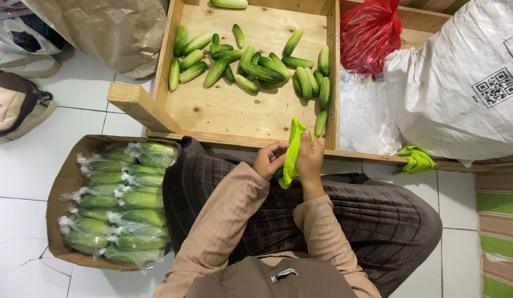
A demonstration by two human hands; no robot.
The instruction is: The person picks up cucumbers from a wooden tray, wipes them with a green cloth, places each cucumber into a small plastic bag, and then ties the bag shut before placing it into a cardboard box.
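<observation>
Both hands meet over my lap at the near edge of a wooden tray (251,124). My right hand (310,164) presses a bright green cloth (293,149) wrapped around something long, most likely a cucumber, which the cloth hides. My left hand (269,160) grips the lower end of the same bundle. Several loose cucumbers (262,69) lie scattered across the far half of the tray.
A cardboard box (60,187) at my left holds several plastic-wrapped cucumbers (121,204). A second green cloth (416,160) hangs on the tray's right rim. Clear plastic bags (366,113), a red bag (369,33) and a big white sack (460,83) fill the right side.
</observation>
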